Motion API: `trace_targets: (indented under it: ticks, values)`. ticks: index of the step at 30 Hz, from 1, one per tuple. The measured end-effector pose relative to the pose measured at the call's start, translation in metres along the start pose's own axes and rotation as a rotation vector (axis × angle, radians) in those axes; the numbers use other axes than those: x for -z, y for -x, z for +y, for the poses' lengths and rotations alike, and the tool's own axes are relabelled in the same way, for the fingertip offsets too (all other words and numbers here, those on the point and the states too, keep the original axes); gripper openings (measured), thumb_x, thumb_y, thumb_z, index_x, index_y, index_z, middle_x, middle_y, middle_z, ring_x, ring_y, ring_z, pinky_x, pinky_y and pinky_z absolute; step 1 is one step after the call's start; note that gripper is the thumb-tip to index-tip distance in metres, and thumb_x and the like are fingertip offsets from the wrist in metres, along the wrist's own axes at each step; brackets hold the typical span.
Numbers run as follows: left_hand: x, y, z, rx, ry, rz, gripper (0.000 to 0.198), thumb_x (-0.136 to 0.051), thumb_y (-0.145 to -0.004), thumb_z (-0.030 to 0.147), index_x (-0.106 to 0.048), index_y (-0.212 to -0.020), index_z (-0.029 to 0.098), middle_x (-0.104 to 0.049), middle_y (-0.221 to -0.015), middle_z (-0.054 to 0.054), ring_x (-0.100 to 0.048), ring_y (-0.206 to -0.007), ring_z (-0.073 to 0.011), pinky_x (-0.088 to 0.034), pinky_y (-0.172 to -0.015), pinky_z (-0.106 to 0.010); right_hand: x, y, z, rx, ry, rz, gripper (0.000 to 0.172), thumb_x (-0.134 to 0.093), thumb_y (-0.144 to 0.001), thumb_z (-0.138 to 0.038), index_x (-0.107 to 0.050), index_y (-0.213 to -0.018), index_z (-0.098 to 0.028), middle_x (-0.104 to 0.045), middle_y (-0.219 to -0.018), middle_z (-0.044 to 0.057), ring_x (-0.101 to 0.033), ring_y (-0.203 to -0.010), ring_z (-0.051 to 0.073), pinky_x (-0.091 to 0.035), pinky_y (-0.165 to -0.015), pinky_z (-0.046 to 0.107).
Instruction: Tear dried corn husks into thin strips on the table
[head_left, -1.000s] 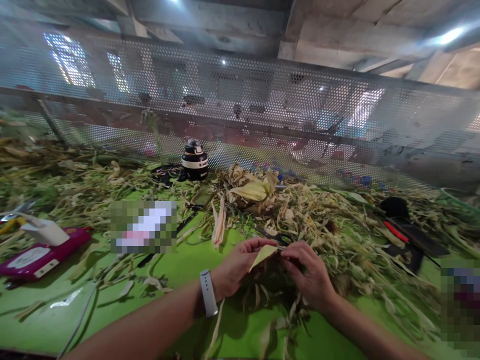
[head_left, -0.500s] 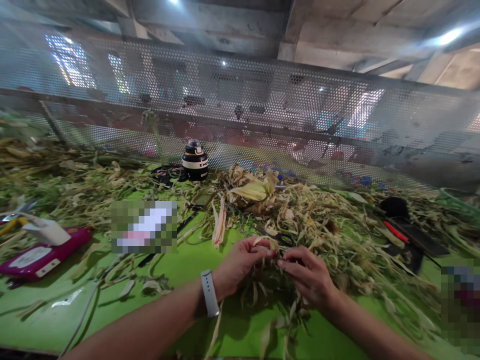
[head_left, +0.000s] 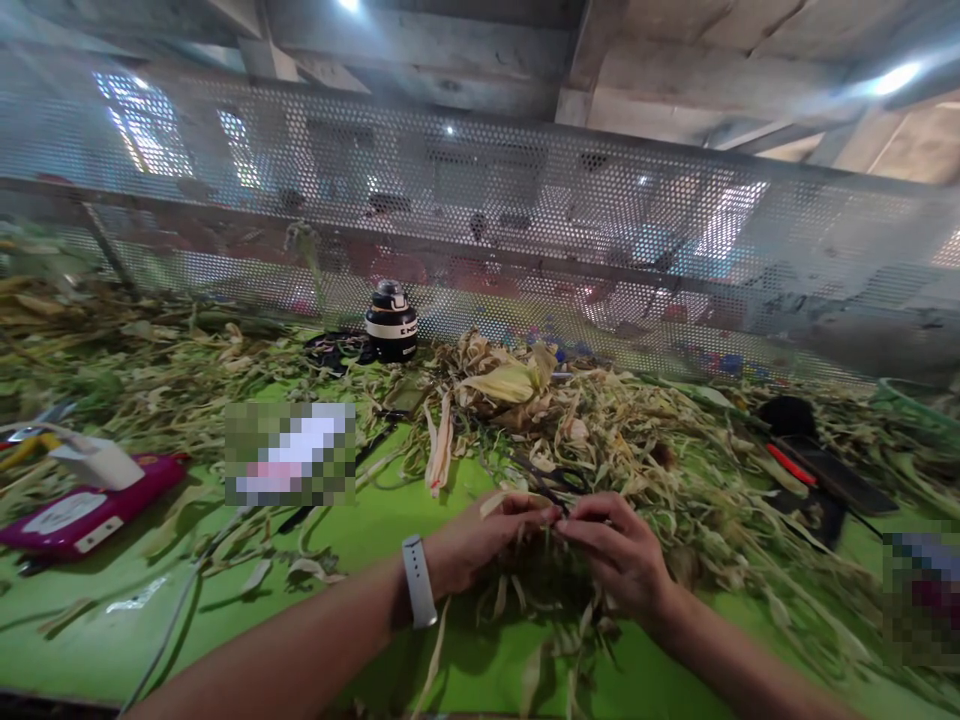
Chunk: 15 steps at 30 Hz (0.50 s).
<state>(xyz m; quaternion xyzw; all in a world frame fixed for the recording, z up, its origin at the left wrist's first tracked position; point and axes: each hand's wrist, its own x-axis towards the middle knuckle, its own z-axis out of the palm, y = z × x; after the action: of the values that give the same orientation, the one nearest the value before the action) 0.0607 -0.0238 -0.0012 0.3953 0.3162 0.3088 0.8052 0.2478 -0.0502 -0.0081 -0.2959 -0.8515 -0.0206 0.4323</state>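
My left hand [head_left: 480, 540], with a white band on its wrist, and my right hand [head_left: 619, 555] meet fingertip to fingertip over a heap of dry husk strips [head_left: 645, 440] on the green table [head_left: 150, 630]. Both hands pinch a thin pale husk strip [head_left: 517, 497] between thumb and fingers. More loose strips hang down under my hands. Black scissors [head_left: 559, 478] lie in the husks just beyond my fingers.
A black-and-white jar [head_left: 390, 322] stands at the back by the perforated metal screen [head_left: 525, 220]. A magenta case [head_left: 82, 505] with a white object on it lies at the left. Dark tools [head_left: 817, 470] rest at the right. Husks cover the table's far half.
The broad yellow leaf piece held up between my hands a second ago is gone from sight; both hands have dropped slightly toward the pile and now pinch a thinner strip.
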Motion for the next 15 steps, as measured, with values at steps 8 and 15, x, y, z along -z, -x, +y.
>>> trace_targets:
  ticks: [8,15]
  values:
    - [-0.0016,0.0004,-0.0005,-0.154,-0.042,-0.007,0.034,-0.075,-0.059,0.040,-0.060,-0.063,0.011,-0.053,-0.057,0.002,-0.043,-0.050,-0.0054,-0.031,-0.049,-0.018,-0.0063,-0.0063,-0.0054,-0.051,-0.029,0.098,0.016,-0.056,-0.080,-0.007,-0.061,-0.086,-0.021,-0.057,-0.078,0.003,-0.057,-0.069,0.012,-0.049,-0.060,0.021]
    - [-0.0025,0.0008,0.0029,-0.056,0.048,-0.028,0.033,-0.080,-0.053,0.035,-0.060,-0.064,0.011,-0.053,-0.058,0.002,-0.045,-0.047,-0.0043,-0.035,-0.046,-0.016,-0.0046,-0.0049,-0.0033,-0.057,-0.050,0.137,0.019,-0.054,-0.079,-0.005,-0.061,-0.088,-0.021,-0.058,-0.079,0.003,-0.058,-0.069,0.012,-0.049,-0.059,0.020]
